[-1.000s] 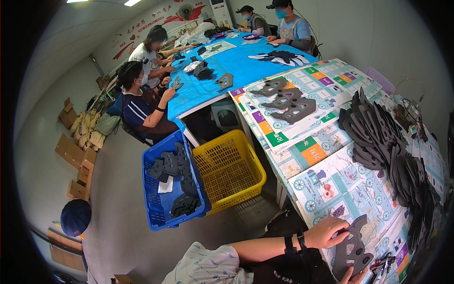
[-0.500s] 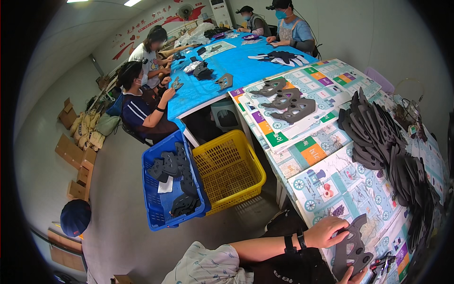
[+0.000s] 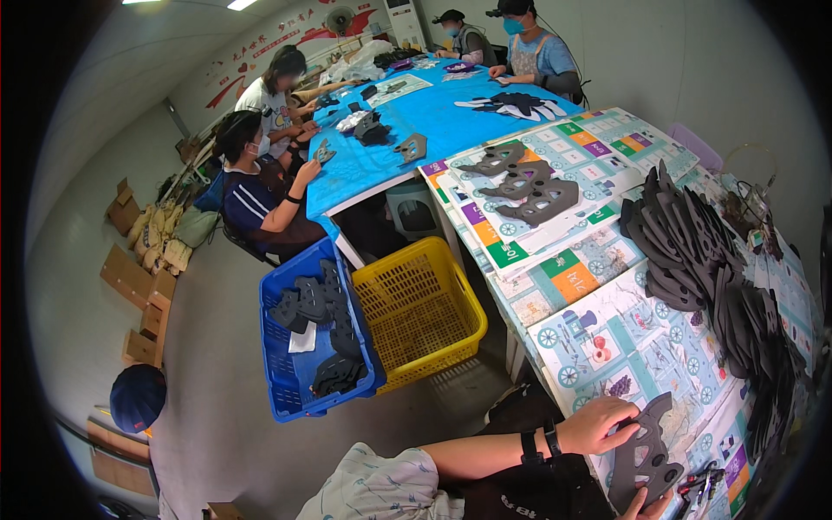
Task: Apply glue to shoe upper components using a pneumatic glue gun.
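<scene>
A dark grey foam-like padding piece with several cut-out holes lies at the near edge of the patterned table. My left hand grips its upper left edge, fingers bent over it. At the picture's lower edge my right hand pinches the near end; most of that hand is cut off. Scissors or snips with dark and red handles lie just right of the piece. Farther up the table, several similar pieces rest on printed sheets.
A long heap of dark grey pieces covers the table's right side. Left of the table stand a blue crate with several pieces inside and a yellow crate. Several people sit around the blue-covered table at the back.
My hands and the piece between them look the same as before. At the far table, the seated people have shifted only slightly.
</scene>
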Motion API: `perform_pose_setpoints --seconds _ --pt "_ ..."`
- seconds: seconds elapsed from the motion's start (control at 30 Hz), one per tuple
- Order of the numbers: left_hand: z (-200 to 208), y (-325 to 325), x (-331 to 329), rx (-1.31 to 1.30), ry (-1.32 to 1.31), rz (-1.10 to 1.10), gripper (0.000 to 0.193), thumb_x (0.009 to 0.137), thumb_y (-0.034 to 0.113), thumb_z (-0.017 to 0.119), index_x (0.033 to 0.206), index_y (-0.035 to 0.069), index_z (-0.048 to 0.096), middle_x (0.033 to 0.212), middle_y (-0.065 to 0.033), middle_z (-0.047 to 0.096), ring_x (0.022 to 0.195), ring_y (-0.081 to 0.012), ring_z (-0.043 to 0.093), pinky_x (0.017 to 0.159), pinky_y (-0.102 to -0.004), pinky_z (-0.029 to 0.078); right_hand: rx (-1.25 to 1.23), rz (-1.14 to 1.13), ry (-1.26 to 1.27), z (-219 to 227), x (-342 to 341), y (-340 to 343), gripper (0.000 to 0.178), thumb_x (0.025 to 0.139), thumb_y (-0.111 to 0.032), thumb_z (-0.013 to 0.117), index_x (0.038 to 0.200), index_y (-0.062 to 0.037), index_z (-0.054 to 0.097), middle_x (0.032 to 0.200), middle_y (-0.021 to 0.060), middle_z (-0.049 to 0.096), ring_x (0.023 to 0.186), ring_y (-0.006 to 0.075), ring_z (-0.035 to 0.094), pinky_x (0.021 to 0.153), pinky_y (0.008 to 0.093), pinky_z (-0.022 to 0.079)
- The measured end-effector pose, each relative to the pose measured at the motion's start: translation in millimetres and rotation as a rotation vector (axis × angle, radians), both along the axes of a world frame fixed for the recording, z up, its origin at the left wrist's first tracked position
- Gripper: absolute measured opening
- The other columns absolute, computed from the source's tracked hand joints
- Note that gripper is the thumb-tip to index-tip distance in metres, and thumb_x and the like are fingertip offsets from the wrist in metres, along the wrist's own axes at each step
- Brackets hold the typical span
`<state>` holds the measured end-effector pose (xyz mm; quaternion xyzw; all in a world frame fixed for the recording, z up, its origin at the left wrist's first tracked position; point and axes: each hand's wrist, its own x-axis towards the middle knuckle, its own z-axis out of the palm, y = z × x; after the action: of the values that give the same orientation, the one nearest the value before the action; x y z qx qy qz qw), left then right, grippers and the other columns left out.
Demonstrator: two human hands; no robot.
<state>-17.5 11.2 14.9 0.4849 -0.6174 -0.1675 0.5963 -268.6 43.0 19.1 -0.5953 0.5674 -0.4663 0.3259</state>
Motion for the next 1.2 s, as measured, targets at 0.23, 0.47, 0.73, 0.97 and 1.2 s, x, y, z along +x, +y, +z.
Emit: perform_pose_setpoints --seconds 0.23,0.47,0.73,0.97,1.2 --pt "-0.8 -0.1 -0.1 -0.004 -0.004 0.005 0.017 0.097 0.015 0.070 0.100 0.002 0.060 0.082 -0.0124 0.062 0.074 -0.0343 0.061 0.067 -0.0432 0.045 -0.023 0.030 -0.052 1.9 3.3 -0.3 0.041 0.099 -0.020 0.076 0.127 0.0081 0.064 0.116 0.0202 0.072 0.101 0.0251 0.066 0.093 0.0384 0.053" --pt "-1.2 0.1 0.0 0.002 -0.003 0.000 0.017 0.097 0.015 0.070 0.101 0.002 0.060 0.082 -0.0124 0.062 0.074 -0.0345 0.061 0.068 -0.0433 0.045 -0.042 0.038 -0.044 6.5 6.5 0.2 0.036 0.099 -0.018 0.076 0.123 0.0075 0.066 0.113 0.0192 0.073 0.097 0.0241 0.066 0.091 0.0379 0.053" --pt "-0.9 0.8 -1.0 -0.011 0.010 0.006 0.017 0.096 0.014 0.071 0.100 0.002 0.061 0.081 -0.0126 0.062 0.074 -0.0342 0.061 0.068 -0.0433 0.045 -0.069 0.034 -0.039 8.8 8.6 1.0 0.036 0.099 -0.018 0.076 0.123 0.0078 0.065 0.109 0.0185 0.073 0.093 0.0232 0.064 0.087 0.0372 0.053" --pt "-0.5 0.7 0.2 -0.011 0.002 0.006 0.017 0.096 0.014 0.071 0.100 0.002 0.060 0.079 -0.0124 0.061 0.071 -0.0336 0.060 0.065 -0.0431 0.044 -0.079 0.031 -0.026 10.9 10.6 0.2 0.040 0.098 -0.021 0.077 0.122 0.0085 0.064 0.102 0.0171 0.071 0.088 0.0234 0.061 0.083 0.0377 0.052" --pt "0.5 -0.7 1.1 -0.018 0.002 0.007 0.017 0.096 0.014 0.071 0.100 0.002 0.060 0.079 -0.0124 0.061 0.071 -0.0339 0.060 0.065 -0.0430 0.044 -0.084 0.020 -0.028 12.0 14.0 -0.6 0.039 0.099 -0.020 0.077 0.122 0.0087 0.064 0.104 0.0178 0.071 0.090 0.0239 0.062 0.084 0.0381 0.052"
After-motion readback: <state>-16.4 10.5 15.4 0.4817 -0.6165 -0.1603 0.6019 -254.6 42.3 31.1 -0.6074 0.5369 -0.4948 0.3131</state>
